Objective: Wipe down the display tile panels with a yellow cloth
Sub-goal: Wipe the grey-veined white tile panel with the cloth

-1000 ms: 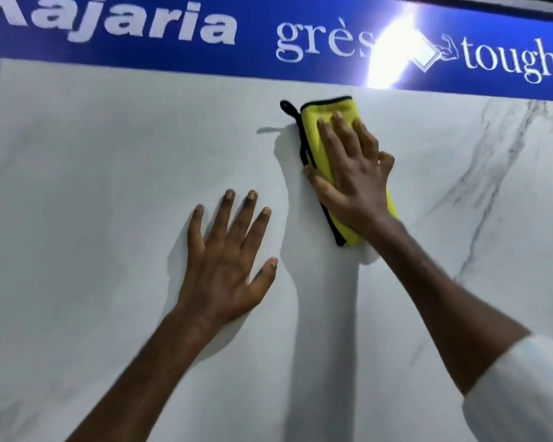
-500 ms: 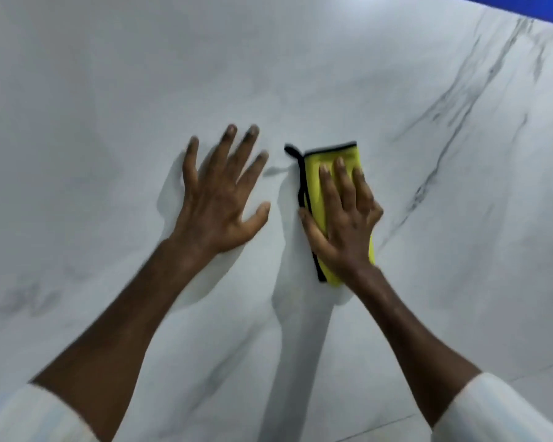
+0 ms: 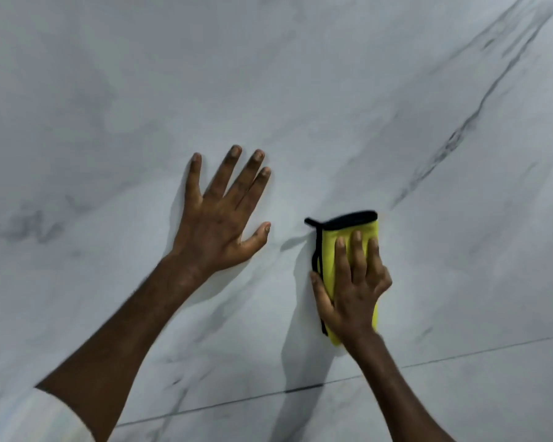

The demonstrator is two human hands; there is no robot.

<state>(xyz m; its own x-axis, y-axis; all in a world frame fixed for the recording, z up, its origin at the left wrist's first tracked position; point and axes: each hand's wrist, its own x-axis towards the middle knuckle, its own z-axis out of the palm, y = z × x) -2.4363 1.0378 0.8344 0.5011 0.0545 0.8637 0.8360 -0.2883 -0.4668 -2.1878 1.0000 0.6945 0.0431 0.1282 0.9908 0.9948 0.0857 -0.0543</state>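
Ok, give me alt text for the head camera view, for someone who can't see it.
A right hand presses a folded yellow cloth flat against a white marble-look tile panel, while the left hand rests on the panel beside it, fingers spread. A thin joint line runs just below.

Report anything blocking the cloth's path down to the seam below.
Nothing visible: bare tile panel lies between the yellow cloth, pressed by the right hand, and the seam. The left hand rests apart, to its left.
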